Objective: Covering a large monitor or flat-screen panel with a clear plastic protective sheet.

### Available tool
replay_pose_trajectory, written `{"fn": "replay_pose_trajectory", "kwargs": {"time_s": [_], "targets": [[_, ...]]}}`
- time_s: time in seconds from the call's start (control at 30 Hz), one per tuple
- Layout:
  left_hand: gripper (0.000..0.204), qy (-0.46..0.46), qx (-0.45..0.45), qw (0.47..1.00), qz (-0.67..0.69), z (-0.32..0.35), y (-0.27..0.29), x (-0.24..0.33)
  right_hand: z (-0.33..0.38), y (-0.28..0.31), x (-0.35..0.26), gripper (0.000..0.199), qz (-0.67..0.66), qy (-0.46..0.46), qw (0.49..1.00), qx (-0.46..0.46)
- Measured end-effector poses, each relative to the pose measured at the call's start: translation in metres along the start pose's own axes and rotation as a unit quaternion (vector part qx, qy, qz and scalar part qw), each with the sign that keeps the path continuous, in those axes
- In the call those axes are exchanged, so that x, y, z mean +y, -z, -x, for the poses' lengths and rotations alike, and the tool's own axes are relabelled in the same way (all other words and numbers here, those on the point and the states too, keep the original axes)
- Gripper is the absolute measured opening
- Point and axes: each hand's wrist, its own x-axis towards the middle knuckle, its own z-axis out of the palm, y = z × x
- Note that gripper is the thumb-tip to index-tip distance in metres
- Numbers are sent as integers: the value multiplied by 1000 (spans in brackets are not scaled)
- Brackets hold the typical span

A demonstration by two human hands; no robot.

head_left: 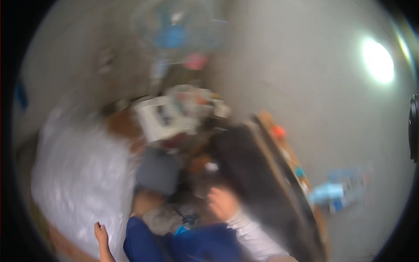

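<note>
The view is heavily smeared by motion, so only coarse shapes can be reported. The right hand (221, 201), in a pale long sleeve, reaches forward and hangs above dark clutter on the floor, just beside the near corner of the tall dark panel with a pale wooden edge (257, 174). Whether its fingers are spread or curled cannot be told, and no object can be made out in it. The left hand (101, 236) sits low, well to the left of that panel, fingers loosely open against the edge of the large white crinkled plastic sheet (83, 174); it appears to hold nothing.

Between the sheet and the panel lies a grey squarish cushion-like object (158, 170). Beyond it, further from the panel's near corner, stands a white boxy appliance (159, 117), with a blue-centred electric fan (174, 30) against the wall behind.

Judgement: whatever the right hand is reaching for near the panel's foot should be approached slowly, head steadied, since the clutter there is dense and a hasty grasp risks knocking the leaning panel.
</note>
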Motion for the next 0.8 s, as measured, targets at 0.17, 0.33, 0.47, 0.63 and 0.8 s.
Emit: {"fn": "replay_pose_trajectory", "kwargs": {"time_s": [0.17, 0.33, 0.47, 0.63, 0.8], "targets": [[45, -298, -58, 943, 135, 47, -107, 171, 247, 123, -33, 28, 104, -149, 961, 208], [44, -624, -148, 751, 157, 231, -154, 404, 478, 142, -43, 59, 235, -454, 845, 157], [36, -678, -289, 655, 167, 353, -177, 471, 493, 115, -31, 61, 311, -505, 776, 215], [28, -693, -374, 574, 224, 452, -224, 468, 521, 107, -43, 59, 287, -476, 780, 287], [13, -795, -286, 535, -12, 497, -256, 464, 599, 139, -77, 17, 370, -401, 764, 345]]}}
